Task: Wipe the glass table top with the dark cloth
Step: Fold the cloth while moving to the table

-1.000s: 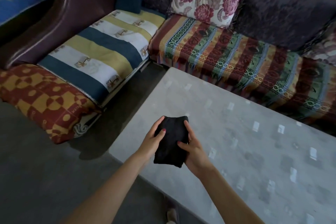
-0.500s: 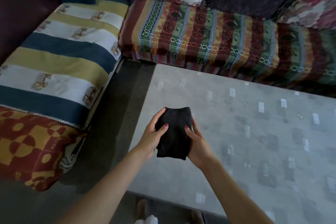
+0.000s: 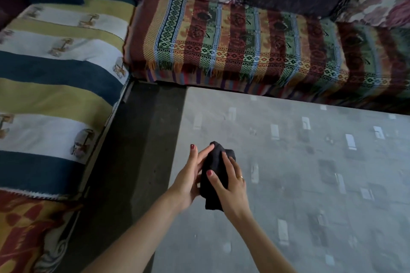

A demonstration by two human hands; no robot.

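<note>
cloth (image 3: 214,173): dark, matt fabric | table top (image 3: 310,184): smooth grey glass

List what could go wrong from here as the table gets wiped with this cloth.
1. The cloth is bunched into a narrow wad between the left hand and right hand, above the table; wiped like that, it would likely cover little glass per stroke and leave streaks.
2. The hands are close to the table's left edge; a stroke that way could run off the glass.
3. The room is dim, so smears may go unnoticed.
</note>
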